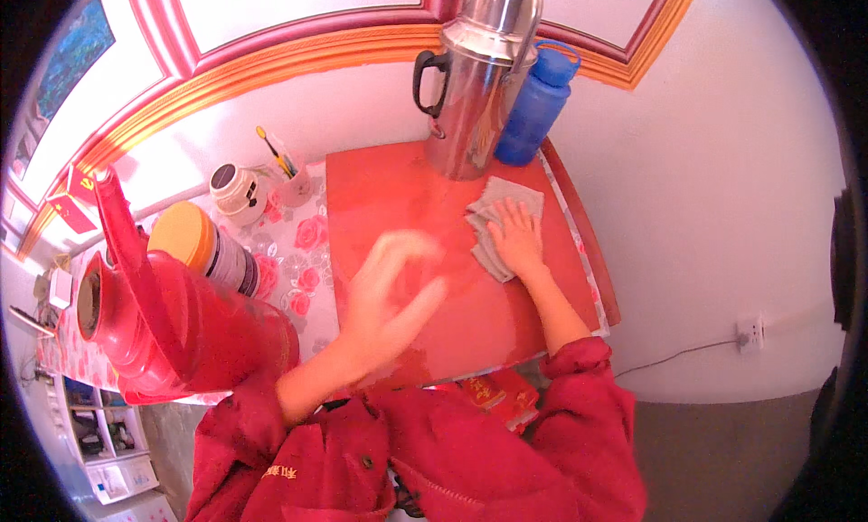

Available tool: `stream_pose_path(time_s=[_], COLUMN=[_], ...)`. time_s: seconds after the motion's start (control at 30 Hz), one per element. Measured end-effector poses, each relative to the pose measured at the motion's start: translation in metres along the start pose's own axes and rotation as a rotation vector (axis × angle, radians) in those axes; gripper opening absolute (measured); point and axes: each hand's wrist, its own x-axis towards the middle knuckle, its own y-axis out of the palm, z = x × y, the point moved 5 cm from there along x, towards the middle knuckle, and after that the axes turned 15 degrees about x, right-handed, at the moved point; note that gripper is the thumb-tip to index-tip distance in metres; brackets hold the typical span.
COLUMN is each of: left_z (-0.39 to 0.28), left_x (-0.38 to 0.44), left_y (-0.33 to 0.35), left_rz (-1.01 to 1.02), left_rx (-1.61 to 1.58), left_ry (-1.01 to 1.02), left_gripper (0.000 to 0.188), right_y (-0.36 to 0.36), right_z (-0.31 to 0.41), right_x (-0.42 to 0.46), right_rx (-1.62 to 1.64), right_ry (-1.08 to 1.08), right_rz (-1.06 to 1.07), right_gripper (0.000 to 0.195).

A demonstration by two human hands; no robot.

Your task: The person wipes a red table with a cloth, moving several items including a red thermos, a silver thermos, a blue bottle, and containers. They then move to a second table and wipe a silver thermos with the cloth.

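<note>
My right hand [517, 240] lies flat with spread fingers on a folded grey-beige cloth [489, 250], pressing it on the right part of a red board [380, 203] that covers this end of the table. Over the middle of the board hovers my left hand [393, 298], blurred, fingers curved and apart, with nothing in it. Behind the cloth stand a metal thermos flask [468, 115] with a black handle and, touching or close beside it, a blue plastic bottle [532, 115].
On the flowered tablecloth [308, 278] at left are a red plastic thermos jug [203, 325], a yellow-lidded jar [230, 257], a small white jar [237, 196] and a cup with toothbrushes [295, 186]. Framed pictures line the wall. A cord runs to a wall socket [751, 335] at right.
</note>
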Motion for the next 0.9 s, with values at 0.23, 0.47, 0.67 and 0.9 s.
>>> stream_pose_path(time_s=[0.23, 0.47, 0.67, 0.9], left_z=[0.074, 0.173, 0.144, 0.114], left_x=[0.150, 0.234, 0.230, 0.169], left_y=[0.080, 0.073, 0.069, 0.043], left_rz=[-0.575, -0.606, -0.234, -0.479], left_rx=[0.031, -0.201, -0.255, -0.545], left_ry=[-0.166, -0.445, -0.349, -0.453], left_gripper=[0.064, 0.060, 0.037, 0.027], right_y=[-0.006, -0.009, -0.015, -0.013], right_z=[-0.039, -0.028, -0.031, -0.026], right_x=[0.003, -0.005, -0.007, -0.002], right_rx=[-0.099, -0.055, -0.034, -0.033], right_ry=[0.149, 0.138, 0.158, 0.145], right_rz=[-0.112, -0.097, -0.121, -0.113], right_gripper=[0.059, 0.059, 0.058, 0.058])
